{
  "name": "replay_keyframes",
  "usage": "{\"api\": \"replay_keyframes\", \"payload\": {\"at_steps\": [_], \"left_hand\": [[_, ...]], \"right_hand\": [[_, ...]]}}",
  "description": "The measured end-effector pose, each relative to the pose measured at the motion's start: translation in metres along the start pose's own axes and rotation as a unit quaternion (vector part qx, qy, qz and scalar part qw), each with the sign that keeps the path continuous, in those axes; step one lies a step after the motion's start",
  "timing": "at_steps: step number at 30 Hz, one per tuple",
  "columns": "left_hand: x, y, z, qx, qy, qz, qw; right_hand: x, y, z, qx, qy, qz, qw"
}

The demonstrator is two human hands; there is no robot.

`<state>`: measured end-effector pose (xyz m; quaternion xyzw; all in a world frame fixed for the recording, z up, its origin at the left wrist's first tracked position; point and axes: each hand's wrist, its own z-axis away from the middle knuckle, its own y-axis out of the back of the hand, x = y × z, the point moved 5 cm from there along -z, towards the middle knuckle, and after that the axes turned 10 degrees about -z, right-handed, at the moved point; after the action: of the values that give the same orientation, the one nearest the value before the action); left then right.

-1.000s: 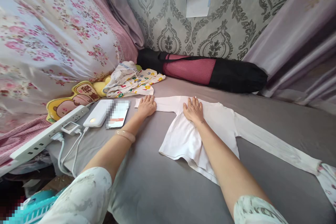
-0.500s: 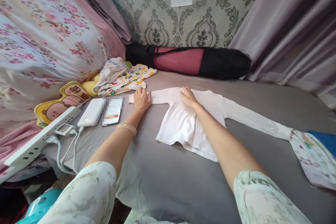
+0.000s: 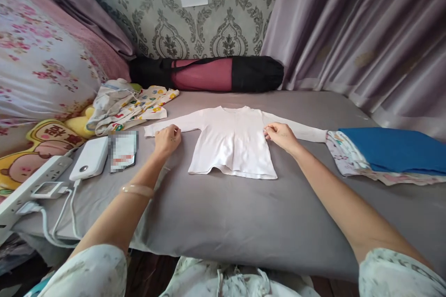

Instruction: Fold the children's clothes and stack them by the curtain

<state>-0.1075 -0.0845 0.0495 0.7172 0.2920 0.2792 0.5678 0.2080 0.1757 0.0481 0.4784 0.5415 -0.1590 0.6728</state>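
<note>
A small white long-sleeved shirt (image 3: 232,141) lies spread flat on the grey bed sheet (image 3: 223,222). My left hand (image 3: 166,140) rests with curled fingers on the shirt's left sleeve, near the cuff. My right hand (image 3: 280,135) pinches the right sleeve where it joins the body. Both sleeves stretch out sideways.
A black and pink roll bag (image 3: 205,74) lies along the wall. Patterned baby clothes (image 3: 128,106) sit at the left, with a power bank (image 3: 89,164), a phone (image 3: 122,151) and a power strip (image 3: 28,185). Folded blue cloth (image 3: 393,151) on patterned fabric lies at the right. Curtains hang behind.
My right hand left the shirt's chest and moved to the right sleeve. My left hand stayed on the left sleeve. The shirt now lies flatter, and the view swung right.
</note>
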Motion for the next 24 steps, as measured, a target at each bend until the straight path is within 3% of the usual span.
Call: {"api": "replay_keyframes", "payload": {"at_steps": [6, 13, 18, 24], "left_hand": [[0.011, 0.009, 0.038, -0.128, -0.002, 0.097, 0.987], [0.034, 0.014, 0.078, -0.192, -0.025, 0.148, 0.970], [0.039, 0.016, 0.094, -0.198, 0.003, 0.161, 0.967], [0.041, 0.007, 0.102, -0.245, 0.002, 0.252, 0.936]], "right_hand": [[0.021, 0.021, 0.046, -0.053, -0.097, 0.059, 0.992], [0.016, 0.015, 0.082, -0.083, -0.048, 0.237, 0.967], [-0.003, 0.003, 0.108, -0.129, -0.058, 0.277, 0.950], [-0.012, -0.001, 0.119, -0.159, -0.062, 0.297, 0.939]]}}
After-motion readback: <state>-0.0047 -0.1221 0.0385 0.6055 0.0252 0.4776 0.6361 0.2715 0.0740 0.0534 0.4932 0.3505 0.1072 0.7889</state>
